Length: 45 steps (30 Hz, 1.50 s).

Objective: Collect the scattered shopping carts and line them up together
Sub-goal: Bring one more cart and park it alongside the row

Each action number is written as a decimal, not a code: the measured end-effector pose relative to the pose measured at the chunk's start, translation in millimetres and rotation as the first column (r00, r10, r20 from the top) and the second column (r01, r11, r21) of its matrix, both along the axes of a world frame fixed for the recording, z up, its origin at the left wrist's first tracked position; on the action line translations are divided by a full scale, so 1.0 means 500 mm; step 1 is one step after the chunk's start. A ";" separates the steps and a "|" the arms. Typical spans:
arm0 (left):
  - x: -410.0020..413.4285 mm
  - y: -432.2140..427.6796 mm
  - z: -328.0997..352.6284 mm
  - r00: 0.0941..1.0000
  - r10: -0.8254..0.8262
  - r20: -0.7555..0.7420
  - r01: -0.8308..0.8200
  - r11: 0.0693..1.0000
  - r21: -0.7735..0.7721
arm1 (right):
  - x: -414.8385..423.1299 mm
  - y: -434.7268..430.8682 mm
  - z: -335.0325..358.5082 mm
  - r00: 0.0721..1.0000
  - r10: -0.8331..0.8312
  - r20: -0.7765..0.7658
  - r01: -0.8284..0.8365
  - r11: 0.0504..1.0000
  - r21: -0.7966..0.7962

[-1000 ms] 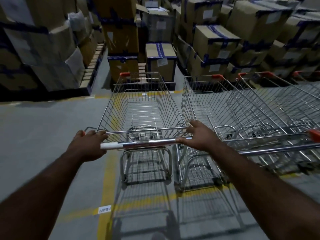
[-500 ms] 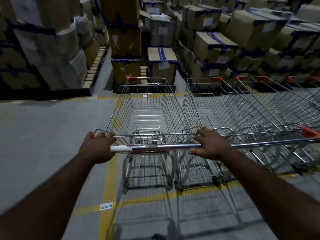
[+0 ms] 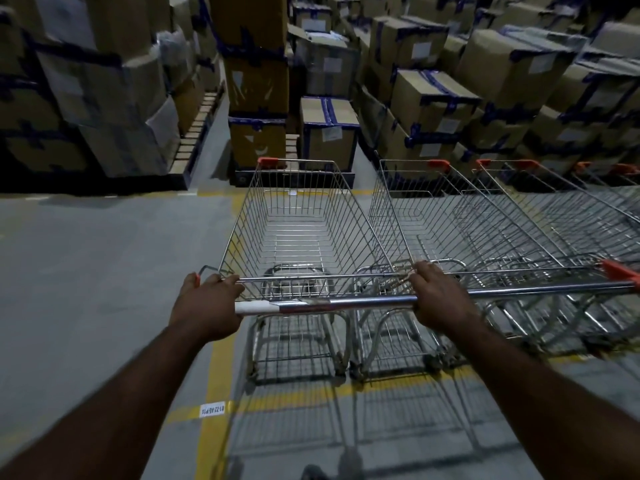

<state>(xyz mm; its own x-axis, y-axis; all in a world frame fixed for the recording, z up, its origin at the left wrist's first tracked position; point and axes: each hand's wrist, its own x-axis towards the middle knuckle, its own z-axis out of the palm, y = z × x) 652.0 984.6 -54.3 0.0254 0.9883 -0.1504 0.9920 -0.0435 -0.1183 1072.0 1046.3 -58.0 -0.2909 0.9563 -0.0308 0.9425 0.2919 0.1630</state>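
Silver wire cart [image 3: 298, 233] with orange corner caps; brown boxes [image 3: 429, 95], blue tape; grey floor [image 3: 104, 271], yellow lines.

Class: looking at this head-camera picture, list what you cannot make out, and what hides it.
- Head view: row of parked carts is cut off by the right edge; count unknown.
- Head view: floor label print too small to read.
- Head view: held cart front wheels hidden beneath its basket.

Dim warehouse; stacked cardboard boxes [image 3: 429, 98]; grey floor [image 3: 104, 271].
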 end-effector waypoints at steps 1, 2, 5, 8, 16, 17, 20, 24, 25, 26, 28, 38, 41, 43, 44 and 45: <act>0.003 -0.004 -0.001 1.000 0.005 0.000 -0.005 1.000 0.006 | 0.002 0.000 -0.002 1.000 0.000 -0.009 0.000 1.000 0.007; 0.005 -0.007 -0.003 1.000 0.008 -0.002 -0.008 1.000 0.011 | 0.004 0.001 -0.003 1.000 0.004 -0.016 -0.004 1.000 0.016; 0.010 -0.017 -0.005 1.000 0.012 -0.016 -0.011 1.000 0.015 | 0.009 0.000 -0.002 1.000 0.009 -0.017 -0.008 1.000 0.018; 0.016 -0.024 -0.005 1.000 0.014 -0.014 -0.014 1.000 0.020 | 0.015 -0.006 -0.001 0.999 0.029 -0.016 -0.029 0.999 0.028; 0.022 -0.038 0.005 1.000 -0.003 -0.011 0.003 1.000 0.002 | 0.029 -0.015 0.008 0.995 0.087 -0.058 -0.086 0.996 0.012; 0.019 -0.037 0.008 1.000 -0.013 0.001 0.013 1.000 -0.012 | 0.033 -0.016 0.013 0.992 0.090 -0.084 -0.091 0.996 -0.007; 0.002 -0.034 0.021 0.999 -0.039 0.009 0.039 0.999 -0.034 | 0.064 -0.024 0.039 0.985 0.060 -0.160 -0.073 0.995 -0.071; -0.015 -0.043 0.016 0.999 0.027 -0.041 -0.028 0.999 -0.022 | 0.089 -0.045 0.072 0.943 -0.068 -0.325 0.011 0.985 -0.175; -0.015 -0.045 0.011 0.998 0.046 -0.044 -0.047 0.999 -0.026 | 0.090 -0.048 0.076 0.917 -0.091 -0.389 0.015 0.981 -0.194; -0.012 -0.047 0.006 0.997 0.062 -0.047 -0.063 0.998 -0.021 | 0.088 -0.048 0.076 0.906 -0.103 -0.410 0.019 0.979 -0.204; -0.001 -0.049 0.002 0.995 0.083 -0.058 -0.083 0.997 0.012 | 0.080 -0.051 0.071 0.945 -0.095 -0.313 0.037 0.982 -0.184; 0.016 -0.060 -0.007 0.991 0.130 -0.023 -0.127 0.987 0.096 | 0.042 -0.033 -0.005 0.989 -0.033 -0.141 0.035 0.999 0.008; 0.017 -0.054 -0.008 0.990 0.143 -0.014 -0.141 0.987 0.074 | 0.048 -0.027 -0.014 0.995 -0.003 -0.095 0.006 0.999 0.032; 0.017 -0.053 -0.009 0.988 0.153 -0.012 -0.152 0.986 0.067 | 0.048 -0.026 -0.017 0.997 0.002 -0.082 0.002 0.999 0.048; 0.017 -0.052 -0.010 0.988 0.155 -0.012 -0.154 0.986 0.066 | 0.047 -0.027 -0.017 0.996 0.002 -0.084 0.002 0.998 0.057; 0.017 -0.051 -0.011 0.988 0.156 -0.013 -0.154 0.986 0.066 | 0.046 -0.027 -0.017 0.996 0.002 -0.088 0.004 0.998 0.065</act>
